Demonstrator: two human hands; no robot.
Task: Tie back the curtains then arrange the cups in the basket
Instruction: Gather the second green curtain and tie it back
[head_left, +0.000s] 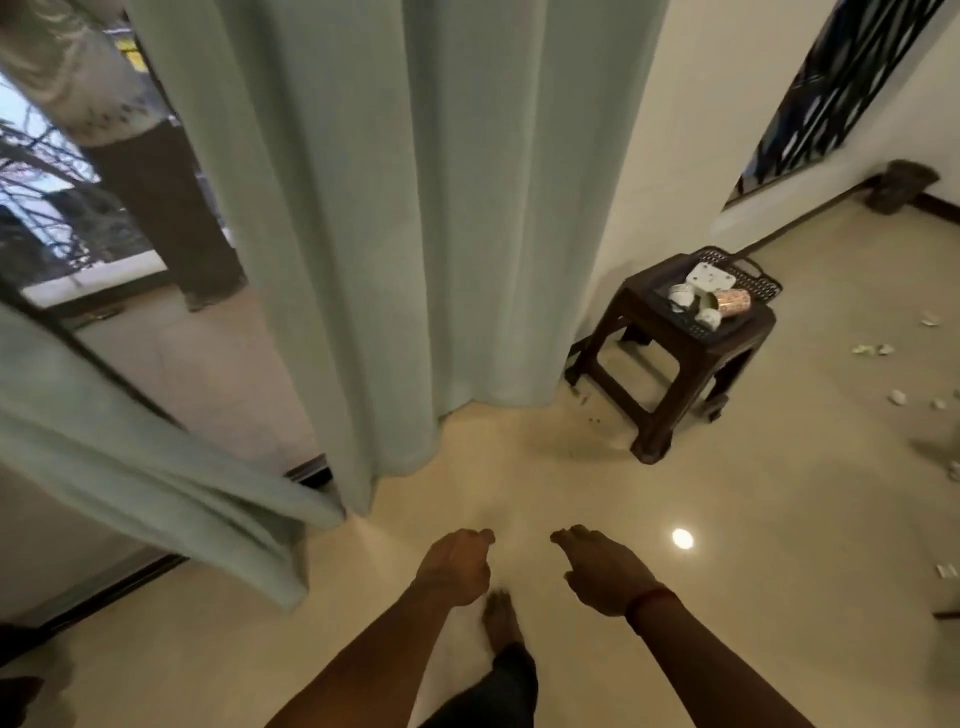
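A pale green curtain (405, 208) hangs straight down to the floor in the middle of the view. A second green curtain (130, 467) on the left swings out at an angle, its hem lifted off the floor. A dark basket (758, 275) rests on a brown stool (675, 364) to the right, holding several white cups (681, 296), an orange cup (732, 301) lying on its side and a white square piece. My left hand (457, 566) and my right hand (602, 569) hover low over the floor, both empty with fingers loosely curled, apart from the curtains.
A glass door behind the curtains gives onto a balcony. Scraps of white litter (878, 349) lie on the beige floor at the right. My bare foot (501, 621) stands between my arms. A dark patterned panel (841, 88) leans on the right wall.
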